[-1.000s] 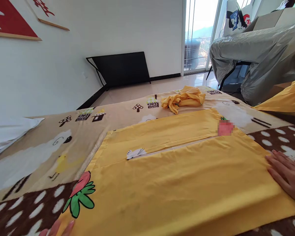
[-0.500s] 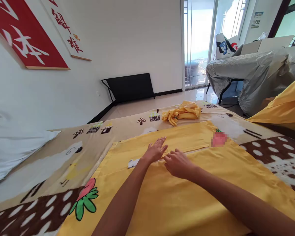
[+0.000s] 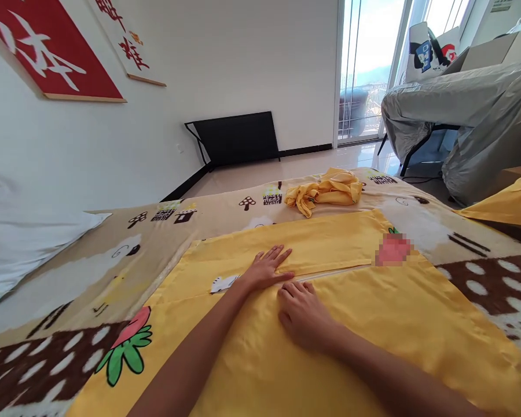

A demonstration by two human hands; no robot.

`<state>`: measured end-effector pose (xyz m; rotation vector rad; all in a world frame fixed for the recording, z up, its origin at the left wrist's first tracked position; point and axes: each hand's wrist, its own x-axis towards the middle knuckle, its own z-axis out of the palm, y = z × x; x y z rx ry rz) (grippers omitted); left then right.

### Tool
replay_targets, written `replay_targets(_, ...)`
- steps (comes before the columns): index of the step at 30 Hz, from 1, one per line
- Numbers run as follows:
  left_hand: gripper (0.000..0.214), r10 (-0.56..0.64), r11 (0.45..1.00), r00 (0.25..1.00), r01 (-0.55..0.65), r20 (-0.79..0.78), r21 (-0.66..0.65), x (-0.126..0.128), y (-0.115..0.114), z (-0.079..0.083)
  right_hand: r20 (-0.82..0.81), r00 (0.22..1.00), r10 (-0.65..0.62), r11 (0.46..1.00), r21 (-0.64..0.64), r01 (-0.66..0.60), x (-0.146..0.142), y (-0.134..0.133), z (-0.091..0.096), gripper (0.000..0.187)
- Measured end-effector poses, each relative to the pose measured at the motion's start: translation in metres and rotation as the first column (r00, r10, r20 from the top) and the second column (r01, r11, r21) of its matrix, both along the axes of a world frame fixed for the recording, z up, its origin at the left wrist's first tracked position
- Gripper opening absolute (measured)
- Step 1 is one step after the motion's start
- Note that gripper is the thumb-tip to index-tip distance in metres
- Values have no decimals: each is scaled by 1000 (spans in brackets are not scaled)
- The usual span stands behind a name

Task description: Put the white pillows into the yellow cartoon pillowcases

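A yellow fabric cover (image 3: 399, 307) with pink-and-green plant prints lies spread flat. A whitish zipper-like seam (image 3: 341, 272) crosses it, running to the right of my hands. My left hand (image 3: 267, 268) lies flat on the cover just beyond the seam, fingers spread, gripping nothing. Close in front of it, my right hand (image 3: 303, 313) rests at the seam with its fingers curled under; whatever they pinch, if anything, is hidden. A white label (image 3: 224, 283) with dark marks sticks out of the cover beside my left wrist.
Beneath the cover is a beige patterned blanket (image 3: 217, 214). A bunched yellow cloth (image 3: 325, 191) lies at its far edge, a white cloth (image 3: 35, 237) at left. Beyond are a black panel (image 3: 241, 139) against the wall and a plastic-draped table (image 3: 455, 98). More yellow fabric (image 3: 507, 200) hangs at right.
The view has tilted down and shifted right. My right hand has slid left and nearer to me along the seam, while my left hand stays flat with its fingers more spread.
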<state>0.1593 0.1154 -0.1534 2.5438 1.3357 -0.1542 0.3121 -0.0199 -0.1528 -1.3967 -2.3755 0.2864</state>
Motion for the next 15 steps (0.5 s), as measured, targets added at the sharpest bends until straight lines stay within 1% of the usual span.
replay_targets(4,80,26,999,999,-26,-28,-18,4,17,3,37,999,-1,999,-48,3,-1,-5,9,20)
replay_targets(7,78,68,998,997,-68,-44,-1,8,33,4,60,998,26,999,-47,-23,-6,-11,12,23)
replay_targets(11,74,167,984,985,-163,-42,74,14,56,1,93,991,92,995,-35,-89,-17,-18,13,21)
replay_targets(15,76,278,954,960,-271,-41,125,20,73,-3,90,985,151,988,-53,-146,-26,-23,12,21)
